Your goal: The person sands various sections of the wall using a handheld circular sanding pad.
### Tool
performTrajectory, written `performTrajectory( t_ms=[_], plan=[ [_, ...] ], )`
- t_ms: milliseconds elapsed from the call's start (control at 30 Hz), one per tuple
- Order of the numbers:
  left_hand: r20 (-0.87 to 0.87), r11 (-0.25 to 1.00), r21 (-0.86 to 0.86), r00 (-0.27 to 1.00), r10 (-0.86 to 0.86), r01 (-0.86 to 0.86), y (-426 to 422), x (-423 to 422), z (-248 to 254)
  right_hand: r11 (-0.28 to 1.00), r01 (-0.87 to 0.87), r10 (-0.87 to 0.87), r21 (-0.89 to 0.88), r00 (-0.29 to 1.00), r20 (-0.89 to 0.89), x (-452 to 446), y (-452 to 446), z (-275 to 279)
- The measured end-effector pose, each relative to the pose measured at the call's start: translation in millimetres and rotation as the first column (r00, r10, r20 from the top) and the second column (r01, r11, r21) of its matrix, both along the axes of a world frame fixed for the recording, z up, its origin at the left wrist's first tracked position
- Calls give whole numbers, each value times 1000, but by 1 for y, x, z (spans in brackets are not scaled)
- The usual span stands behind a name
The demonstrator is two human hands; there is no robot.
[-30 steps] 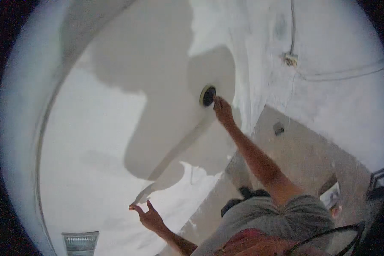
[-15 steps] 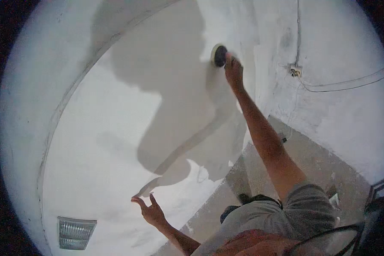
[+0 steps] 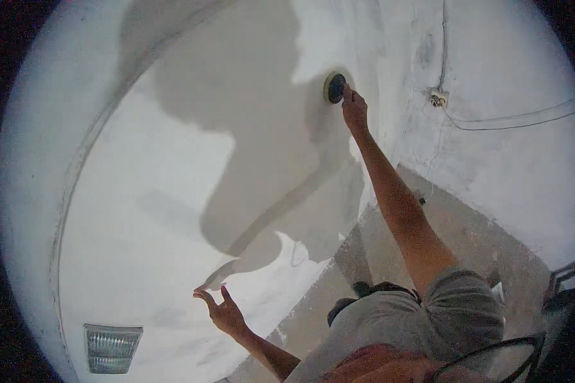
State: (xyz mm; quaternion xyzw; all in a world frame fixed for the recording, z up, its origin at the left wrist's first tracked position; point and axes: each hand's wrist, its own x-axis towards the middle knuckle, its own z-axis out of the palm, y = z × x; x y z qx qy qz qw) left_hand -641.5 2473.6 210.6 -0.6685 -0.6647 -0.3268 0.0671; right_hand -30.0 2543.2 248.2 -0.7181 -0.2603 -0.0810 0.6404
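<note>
My right hand (image 3: 354, 112) is closed around a round sanding pad (image 3: 335, 87) with a black back and a pale yellowish rim. The pad meets the white wall (image 3: 134, 236) near the corner, and my fingers partly cover it. Lower down on the left, my left hand (image 3: 225, 313) has its fingers and thumb apart and holds nothing. Its fingertips are at the wall, where its shadow meets them. My head and arms cast a large shadow over the surface.
An electrical outlet box (image 3: 437, 97) with loose wires sits on the adjoining wall. A ribbed glass vent or lamp (image 3: 113, 348) is set at lower left. The grey floor (image 3: 469, 214) runs along the wall's base. A dark-framed object (image 3: 565, 281) stands at far right.
The sanding pad and my right hand have moved slightly down and right along the wall. My left hand stays about where it was. The whole view has shifted a little.
</note>
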Motion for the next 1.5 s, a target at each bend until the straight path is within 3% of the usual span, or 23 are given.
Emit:
performTrajectory(
  t_ms=[100, 133, 200, 233, 300, 333, 367, 467, 567, 600, 633, 667, 733, 767, 867, 967, 1000, 1067, 1233, 1367, 1433, 1467, 1500],
  plan=[
    [18, 993, -110, 999, 49, -46, -5, 11, 16, 990, -65, 23, 127, 951, 307, -39, 11, -70],
    [10, 991, -127, 999, 47, -45, -5, 12, 12, 956, 22, -198, 292, 783, 589, -49, 27, -106],
    [66, 997, -84, 998, 3, 3, 1, 5, 4, 938, -337, 311, -78, 921, -236, -110, -33, -46],
    [12, 997, 34, 997, -74, 74, 7, -3, -5, 937, -339, 310, -83, 917, -251, -102, -25, -64],
    [7, 997, 20, 997, -79, 79, 10, -12, -14, 989, 66, -114, 130, 906, 408, -66, 5, -97],
    [15, 996, 11, 996, -86, 85, 10, -13, -13, 984, 164, -175, 64, 953, 248, -50, 8, -88],
    [-7, 997, -2, 997, -81, 81, 9, -18, -14, 899, 410, -420, 156, 702, 575, -18, 23, -105],
    [132, 984, -34, 976, -171, 177, 5, -8, -6, 999, 31, -23, 39, 979, -203, -25, 3, -67],
    [252, 946, -324, 961, 117, -30, -7, 20, 27, 966, 133, -69, -223, 959, 273, -69, 5, -117],
    [159, 983, -185, 987, 11, 19, 3, -2, 1, 995, -92, 92, 28, 996, 7, -99, -2, -117],
    [48, 995, -47, 995, -82, 85, 7, -3, 0, 996, -41, 31, 76, 991, 129, -103, 1, -129],
    [41, 996, -45, 996, -81, 82, 5, -3, -2, 992, 3, -34, 129, 970, 243, -106, 6, -139],
    [241, 974, -225, 970, 18, 37, -7, 21, 26, 987, 13, 1, 159, 996, -88, -80, 12, -126],
    [226, 975, -217, 974, 16, 35, -4, 15, 21, 969, 136, -152, 205, 986, 62, -61, 17, -122],
    [200, 986, -118, 975, -97, 122, -1, 5, 10, 968, 65, 13, 244, 952, -307, -41, 7, -92],
    [159, 961, -275, 985, 69, -22, -4, 19, 22, 994, -4, 39, 109, 946, -322, -68, 8, -110],
    [183, 976, -212, 983, -2, 42, 0, 6, 12, 987, 69, -70, 146, 998, -3, -86, 20, -150],
    [204, 983, -145, 975, -83, 114, 3, 8, 8, 989, -76, 113, 129, 947, -302, -146, -18, -107],
    [185, 980, -164, 979, -83, 114, -6, 13, 19, 972, 71, -35, 223, 986, -160, -63, 6, -131],
    [148, 976, -204, 988, -47, 77, -10, 23, 29, 963, 62, 42, 264, 928, -370, -37, 17, -146],
    [169, 979, -193, 985, -28, 61, -8, 23, 27, 974, 190, -221, 126, 921, 321, -58, 14, -173],
    [173, 979, -193, 984, -37, 71, -6, 22, 24, 979, -181, 136, -93, 924, -357, -85, -5, -154],
    [204, 980, -184, 978, -35, 74, -4, 22, 21, 985, 156, -110, -68, 887, 449, -107, 9, -213]
  ],
)
